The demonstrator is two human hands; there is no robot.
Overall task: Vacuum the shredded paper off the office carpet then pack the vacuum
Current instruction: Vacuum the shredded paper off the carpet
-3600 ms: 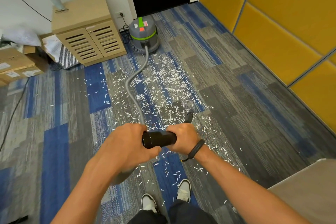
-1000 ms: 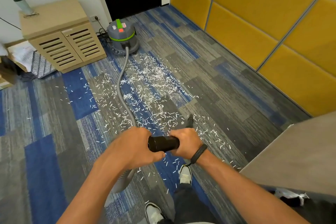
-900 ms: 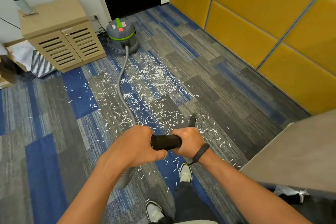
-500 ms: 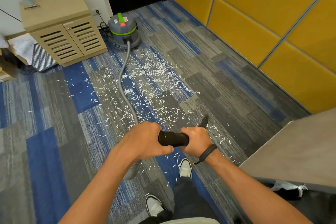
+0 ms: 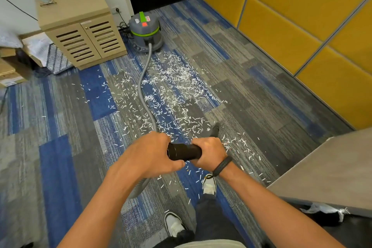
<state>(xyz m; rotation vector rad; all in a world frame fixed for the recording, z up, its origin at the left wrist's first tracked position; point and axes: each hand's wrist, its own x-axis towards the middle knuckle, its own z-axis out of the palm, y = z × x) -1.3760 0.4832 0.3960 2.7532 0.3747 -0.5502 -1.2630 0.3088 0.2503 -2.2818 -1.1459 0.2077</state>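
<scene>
No legible text anywhere

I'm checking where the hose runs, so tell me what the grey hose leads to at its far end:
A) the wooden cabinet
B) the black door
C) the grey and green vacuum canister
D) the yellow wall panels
C: the grey hose curves across the shredded paper into the vacuum canister beside the wooden cabinet.

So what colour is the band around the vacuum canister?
Bright green band around the grey vacuum canister, seen in the head view.

nozzle (image 5: 215,131) swept rightward, fewer scraps there
</scene>
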